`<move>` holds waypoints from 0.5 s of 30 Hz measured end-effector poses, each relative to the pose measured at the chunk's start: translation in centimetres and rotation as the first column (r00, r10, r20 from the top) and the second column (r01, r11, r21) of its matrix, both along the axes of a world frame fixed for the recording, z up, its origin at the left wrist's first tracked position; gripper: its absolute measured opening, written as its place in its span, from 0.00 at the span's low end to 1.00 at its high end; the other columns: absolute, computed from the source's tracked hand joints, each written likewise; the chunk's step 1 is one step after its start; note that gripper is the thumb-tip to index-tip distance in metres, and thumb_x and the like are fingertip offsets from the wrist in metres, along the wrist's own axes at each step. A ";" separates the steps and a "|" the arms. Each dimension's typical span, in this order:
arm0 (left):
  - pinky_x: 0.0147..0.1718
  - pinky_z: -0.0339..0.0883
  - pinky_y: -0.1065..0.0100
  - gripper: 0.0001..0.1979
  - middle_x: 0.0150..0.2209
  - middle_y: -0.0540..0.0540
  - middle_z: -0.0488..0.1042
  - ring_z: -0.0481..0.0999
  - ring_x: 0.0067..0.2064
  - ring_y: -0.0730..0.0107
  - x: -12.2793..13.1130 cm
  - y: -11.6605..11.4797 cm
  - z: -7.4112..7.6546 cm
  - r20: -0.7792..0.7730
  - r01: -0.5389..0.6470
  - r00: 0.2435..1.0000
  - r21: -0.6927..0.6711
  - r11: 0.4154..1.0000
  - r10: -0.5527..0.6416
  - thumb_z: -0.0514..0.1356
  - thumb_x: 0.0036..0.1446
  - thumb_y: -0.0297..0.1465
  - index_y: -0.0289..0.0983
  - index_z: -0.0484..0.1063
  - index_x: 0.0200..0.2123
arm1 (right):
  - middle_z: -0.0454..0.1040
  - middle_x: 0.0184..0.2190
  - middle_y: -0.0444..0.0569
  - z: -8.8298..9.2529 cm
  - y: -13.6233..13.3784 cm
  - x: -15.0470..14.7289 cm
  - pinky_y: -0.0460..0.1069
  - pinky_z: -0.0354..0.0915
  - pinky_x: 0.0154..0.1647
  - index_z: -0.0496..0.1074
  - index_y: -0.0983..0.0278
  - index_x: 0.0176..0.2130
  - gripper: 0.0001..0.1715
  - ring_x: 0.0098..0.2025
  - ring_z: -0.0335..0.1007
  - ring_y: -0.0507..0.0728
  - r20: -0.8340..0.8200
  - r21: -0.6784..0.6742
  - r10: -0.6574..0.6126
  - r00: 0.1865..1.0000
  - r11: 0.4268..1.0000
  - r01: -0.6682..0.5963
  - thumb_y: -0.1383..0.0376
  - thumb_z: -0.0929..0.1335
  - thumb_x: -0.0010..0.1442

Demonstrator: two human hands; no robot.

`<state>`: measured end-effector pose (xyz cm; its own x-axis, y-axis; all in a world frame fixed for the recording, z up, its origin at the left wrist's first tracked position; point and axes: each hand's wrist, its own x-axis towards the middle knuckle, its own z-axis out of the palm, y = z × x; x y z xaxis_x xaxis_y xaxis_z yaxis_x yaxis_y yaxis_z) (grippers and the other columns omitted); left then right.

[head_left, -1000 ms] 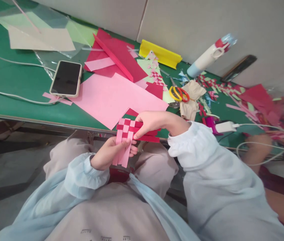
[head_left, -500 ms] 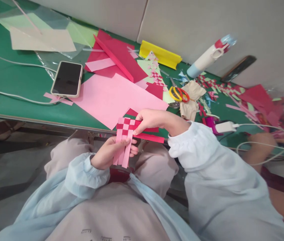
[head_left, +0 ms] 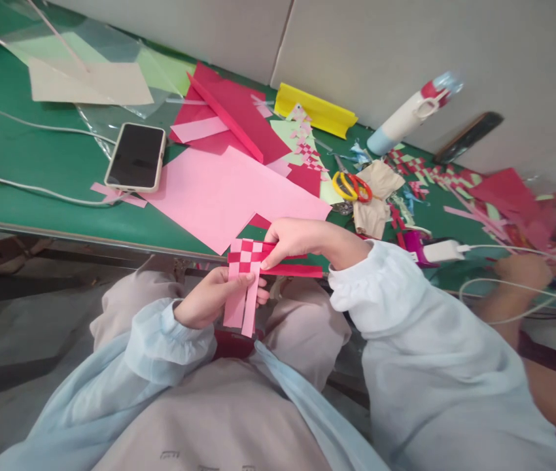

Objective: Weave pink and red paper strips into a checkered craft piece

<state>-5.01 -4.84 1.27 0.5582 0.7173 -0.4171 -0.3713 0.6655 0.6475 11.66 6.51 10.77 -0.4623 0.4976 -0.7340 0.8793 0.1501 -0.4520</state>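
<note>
A small checkered weave of pink and red paper strips (head_left: 245, 255) is held over my lap at the table's front edge. Its pink tails hang down toward me, and its red strips (head_left: 297, 270) stick out to the right. My left hand (head_left: 213, 294) grips the pink tails from the left, thumb on top and fingers behind. At the weave's right edge, my right hand (head_left: 290, 242) pinches the red strips between thumb and fingers, covering part of them. Just beyond lies a large pink paper sheet (head_left: 239, 190).
On the green table (head_left: 37, 212) lie a phone (head_left: 137, 157), red paper (head_left: 243, 118), scissors (head_left: 351, 186) and a yellow folded piece (head_left: 314, 110). A white bottle (head_left: 408, 118) stands by the wall. A purple device with a white plug (head_left: 442, 250) and another person's hand (head_left: 523, 275) are at right.
The weave's pink tails have been drawn closer together and the checks lie flatter and straighter. Both hands keep their hold in nearly the same place; the view has shifted slightly.
</note>
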 end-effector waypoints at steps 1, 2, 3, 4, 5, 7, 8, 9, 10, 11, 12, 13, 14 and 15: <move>0.35 0.75 0.66 0.14 0.34 0.39 0.82 0.81 0.35 0.63 -0.1 0.0 0.0 -0.009 0.015 1.000 0.002 1.000 -0.015 0.65 0.55 0.38 0.31 0.78 0.37 | 0.52 0.16 0.36 0.0 0.0 0.0 0.47 0.43 0.21 0.67 0.65 0.21 0.19 0.20 0.45 0.47 0.001 0.006 -0.011 1.000 1.000 0.011 0.54 0.74 0.44; 0.36 0.75 0.66 0.15 0.34 0.39 0.82 0.81 0.36 0.63 -0.1 0.0 0.0 -0.017 0.024 1.000 0.002 1.000 -0.024 0.65 0.55 0.38 0.31 0.78 0.38 | 0.52 0.16 0.36 0.0 -0.1 0.0 0.47 0.44 0.21 0.68 0.65 0.22 0.19 0.20 0.45 0.47 -0.003 0.006 -0.019 1.000 1.000 0.019 0.53 0.74 0.43; 0.36 0.75 0.66 0.15 0.34 0.39 0.82 0.81 0.36 0.63 -0.1 0.0 0.1 -0.022 0.024 0.999 0.002 1.000 -0.024 0.65 0.55 0.38 0.31 0.78 0.38 | 0.53 0.16 0.36 -0.1 -0.1 0.0 0.47 0.44 0.21 0.69 0.65 0.22 0.20 0.20 0.46 0.47 -0.011 0.000 -0.022 1.000 1.000 0.022 0.53 0.75 0.43; 0.37 0.75 0.66 0.15 0.34 0.39 0.82 0.82 0.37 0.63 -0.1 0.0 0.1 -0.020 0.017 1.000 0.002 1.000 -0.017 0.65 0.56 0.38 0.31 0.78 0.39 | 0.53 0.17 0.37 -0.1 -0.1 0.0 0.47 0.44 0.21 0.69 0.66 0.22 0.20 0.20 0.46 0.47 -0.023 -0.012 -0.018 1.000 1.000 0.018 0.53 0.75 0.43; 0.37 0.75 0.66 0.14 0.34 0.39 0.82 0.82 0.36 0.63 -0.1 0.0 0.2 -0.013 0.008 1.000 0.004 1.000 -0.008 0.64 0.56 0.38 0.32 0.77 0.39 | 0.53 0.17 0.37 -0.2 -0.1 0.1 0.47 0.45 0.21 0.69 0.66 0.22 0.20 0.20 0.46 0.47 -0.034 -0.023 -0.009 0.999 1.000 0.008 0.53 0.75 0.43; 0.36 0.76 0.66 0.13 0.34 0.40 0.82 0.81 0.36 0.64 -0.1 0.0 0.4 0.008 -0.009 1.000 0.013 1.000 0.009 0.64 0.57 0.38 0.32 0.77 0.39 | 0.54 0.17 0.37 -0.2 -0.1 0.2 0.46 0.46 0.22 0.69 0.66 0.21 0.19 0.20 0.47 0.47 -0.052 -0.033 0.019 0.998 0.999 -0.021 0.54 0.75 0.44; 0.35 0.76 0.66 0.13 0.34 0.40 0.82 0.81 0.35 0.64 0.0 0.0 0.4 0.015 -0.012 1.000 0.018 1.000 0.012 0.63 0.57 0.37 0.33 0.77 0.39 | 0.55 0.17 0.37 -0.2 -0.1 0.3 0.46 0.46 0.22 0.69 0.66 0.22 0.19 0.21 0.48 0.47 -0.065 -0.030 0.035 0.997 0.999 -0.037 0.54 0.74 0.45; 0.35 0.76 0.66 0.13 0.34 0.40 0.82 0.81 0.35 0.64 -0.1 0.0 0.5 0.019 -0.012 1.000 0.023 1.000 0.012 0.63 0.58 0.37 0.33 0.77 0.39 | 0.56 0.17 0.37 -0.2 -0.1 0.4 0.46 0.47 0.22 0.69 0.66 0.22 0.20 0.21 0.49 0.47 -0.083 -0.020 0.049 0.995 0.999 -0.050 0.53 0.74 0.46; 0.35 0.76 0.66 0.13 0.34 0.40 0.82 0.81 0.35 0.64 -0.1 0.0 0.5 0.020 -0.011 1.000 0.027 1.000 0.011 0.63 0.58 0.37 0.33 0.77 0.39 | 0.58 0.18 0.38 -0.2 0.0 0.6 0.46 0.47 0.22 0.70 0.66 0.24 0.20 0.21 0.49 0.47 -0.104 -0.008 0.059 0.993 0.998 -0.060 0.52 0.74 0.46; 0.35 0.76 0.66 0.13 0.35 0.40 0.82 0.81 0.35 0.64 -0.2 0.0 0.4 0.020 -0.011 1.000 0.029 1.000 0.010 0.63 0.58 0.37 0.33 0.78 0.38 | 0.59 0.19 0.38 -0.1 0.0 0.7 0.46 0.48 0.22 0.72 0.66 0.25 0.20 0.21 0.50 0.47 -0.126 0.003 0.065 0.990 0.998 -0.065 0.51 0.73 0.48; 0.35 0.76 0.67 0.12 0.35 0.40 0.82 0.81 0.36 0.64 -0.2 0.0 0.4 0.020 -0.010 1.000 0.030 1.000 0.009 0.63 0.58 0.37 0.33 0.78 0.38 | 0.61 0.19 0.39 0.0 0.1 0.9 0.46 0.49 0.23 0.73 0.66 0.27 0.20 0.21 0.51 0.47 -0.142 0.011 0.067 0.988 0.998 -0.066 0.51 0.72 0.49; 0.35 0.76 0.67 0.12 0.35 0.40 0.82 0.81 0.36 0.64 -0.3 0.0 0.4 0.022 -0.007 1.000 0.030 1.000 0.006 0.63 0.58 0.37 0.32 0.78 0.37 | 0.62 0.20 0.39 0.1 0.1 1.0 0.46 0.50 0.23 0.74 0.66 0.29 0.19 0.22 0.52 0.47 -0.149 0.017 0.064 0.987 0.998 -0.062 0.51 0.72 0.49; 0.35 0.76 0.67 0.12 0.35 0.40 0.82 0.81 0.36 0.64 -0.3 0.0 0.4 0.023 -0.004 1.000 0.029 1.000 0.003 0.63 0.58 0.37 0.32 0.78 0.37 | 0.63 0.20 0.40 0.1 0.2 1.2 0.46 0.51 0.23 0.75 0.66 0.30 0.19 0.22 0.53 0.47 -0.147 0.021 0.057 0.987 0.998 -0.055 0.52 0.71 0.50; 0.35 0.76 0.67 0.12 0.34 0.40 0.82 0.81 0.35 0.64 -0.4 -0.1 0.3 0.026 -0.002 1.000 0.027 1.000 0.001 0.63 0.58 0.37 0.32 0.78 0.38 | 0.63 0.20 0.40 0.2 0.2 1.3 0.46 0.51 0.23 0.75 0.66 0.31 0.18 0.22 0.53 0.47 -0.141 0.027 0.048 0.989 0.999 -0.045 0.52 0.71 0.52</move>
<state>-5.37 -4.89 1.61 0.5675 0.7290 -0.3828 -0.3888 0.6471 0.6558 12.93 6.70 10.97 -0.5835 0.4896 -0.6479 0.7987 0.2018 -0.5669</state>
